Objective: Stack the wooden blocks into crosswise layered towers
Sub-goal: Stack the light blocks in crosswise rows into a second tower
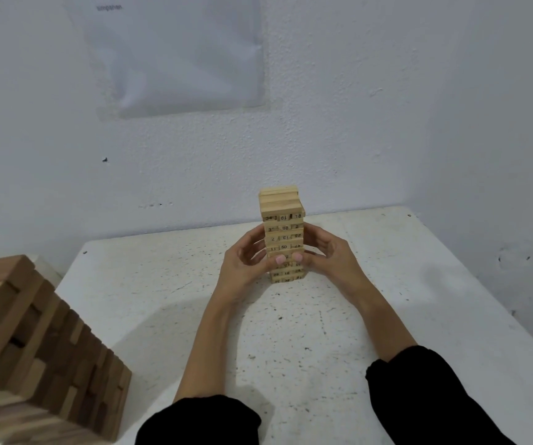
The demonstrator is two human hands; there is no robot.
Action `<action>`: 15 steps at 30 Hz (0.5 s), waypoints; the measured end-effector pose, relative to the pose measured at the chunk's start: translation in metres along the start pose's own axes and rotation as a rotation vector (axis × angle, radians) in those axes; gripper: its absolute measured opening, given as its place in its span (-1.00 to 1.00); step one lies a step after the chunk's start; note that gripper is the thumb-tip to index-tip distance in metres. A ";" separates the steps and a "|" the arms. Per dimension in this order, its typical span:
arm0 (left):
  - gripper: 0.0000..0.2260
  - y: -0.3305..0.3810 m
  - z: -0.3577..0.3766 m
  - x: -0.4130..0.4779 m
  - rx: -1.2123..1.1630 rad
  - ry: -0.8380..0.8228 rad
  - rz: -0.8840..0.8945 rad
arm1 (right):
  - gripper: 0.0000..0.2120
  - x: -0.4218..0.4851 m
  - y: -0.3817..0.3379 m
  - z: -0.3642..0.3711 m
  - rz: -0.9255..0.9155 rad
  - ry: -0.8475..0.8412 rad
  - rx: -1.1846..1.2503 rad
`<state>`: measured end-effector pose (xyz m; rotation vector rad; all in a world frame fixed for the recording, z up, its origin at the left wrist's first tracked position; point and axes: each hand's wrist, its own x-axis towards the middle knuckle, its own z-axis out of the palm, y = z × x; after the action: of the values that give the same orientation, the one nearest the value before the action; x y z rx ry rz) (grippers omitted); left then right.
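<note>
Left hand (245, 262), right hand (327, 254), clasping one tower (283, 209)

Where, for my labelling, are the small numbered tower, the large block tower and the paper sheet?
small numbered tower (284, 227): head view, numbered front face.
large block tower (43, 332): head view, its shaded side.
paper sheet (178, 59): head view, its middle.

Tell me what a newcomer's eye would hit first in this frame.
The small tower of numbered wooden blocks stands on the table near the wall, the left hand and right hand gripping its middle from either side, thumbs on its front. Next comes the bigger, darker block stack at the lower left, close to the camera.
</note>
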<state>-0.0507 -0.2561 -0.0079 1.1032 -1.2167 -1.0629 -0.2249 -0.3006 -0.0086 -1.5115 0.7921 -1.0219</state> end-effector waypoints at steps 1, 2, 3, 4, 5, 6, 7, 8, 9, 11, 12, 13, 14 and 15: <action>-0.47 0.001 0.000 0.000 -0.002 0.000 0.003 | -0.49 0.000 -0.001 0.000 -0.001 0.000 0.002; -0.46 0.001 0.000 0.001 -0.001 -0.001 0.004 | -0.48 -0.001 -0.002 0.001 -0.005 -0.001 0.001; -0.44 0.001 0.000 0.001 0.006 0.001 0.008 | -0.48 -0.001 -0.002 0.002 -0.006 -0.002 -0.006; -0.41 0.001 -0.001 0.001 0.023 0.003 0.013 | -0.47 0.000 -0.002 0.002 -0.005 -0.005 -0.012; -0.38 0.001 -0.002 0.001 0.044 0.003 0.015 | -0.45 -0.001 -0.002 0.002 -0.001 -0.008 -0.020; -0.35 0.001 -0.003 0.000 0.064 0.002 0.014 | -0.40 -0.001 -0.003 0.002 0.007 -0.010 -0.028; -0.33 0.000 -0.004 -0.002 0.082 0.006 0.012 | -0.32 -0.002 -0.003 0.001 0.023 -0.005 -0.038; -0.30 0.001 -0.003 -0.005 0.101 0.022 0.008 | -0.28 -0.004 -0.004 0.001 0.038 0.008 -0.047; -0.28 0.003 -0.002 -0.008 0.112 0.048 0.000 | -0.30 -0.006 -0.006 0.002 0.042 0.037 -0.043; -0.31 0.007 0.002 -0.014 0.064 0.123 -0.023 | -0.39 -0.010 -0.008 0.007 0.047 0.111 0.012; -0.36 0.008 0.006 -0.017 0.008 0.151 -0.038 | -0.37 -0.011 -0.007 0.010 0.061 0.138 0.037; -0.42 0.009 0.010 -0.020 -0.034 0.167 -0.051 | -0.35 -0.014 -0.006 0.015 0.081 0.156 0.052; -0.45 0.009 0.015 -0.023 -0.053 0.169 -0.069 | -0.33 -0.016 -0.004 0.020 0.100 0.166 0.058; -0.46 0.010 0.021 -0.027 -0.059 0.153 -0.088 | -0.34 -0.018 -0.003 0.026 0.112 0.162 0.059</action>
<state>-0.0729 -0.2290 -0.0012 1.1791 -1.0174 -1.0543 -0.2088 -0.2731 -0.0104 -1.3315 0.9414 -1.0838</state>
